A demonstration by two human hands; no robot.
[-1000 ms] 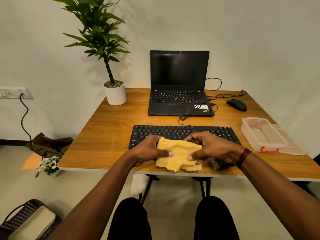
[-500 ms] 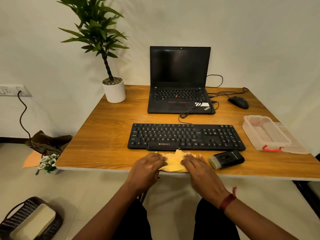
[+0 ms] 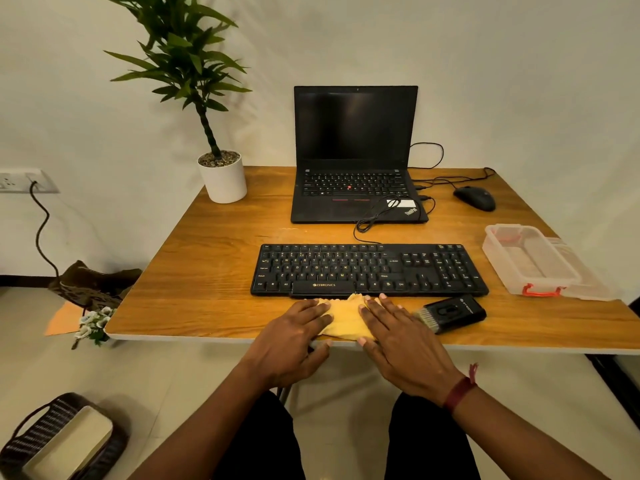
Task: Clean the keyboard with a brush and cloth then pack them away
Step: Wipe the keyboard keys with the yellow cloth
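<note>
Now flat, fingers spread: left hand (image 3: pixel 294 341) and right hand (image 3: pixel 398 337) pressing folded yellow cloth (image 3: pixel 346 322) onto wooden table (image 3: pixel 194 289), lifted and bunched a second ago. Just right: black brush (image 3: pixel 450 313). Beyond fingertips: black keyboard (image 3: pixel 370 270). Farther right: clear plastic box (image 3: pixel 530 261), open. Probably folding to pack.
</note>
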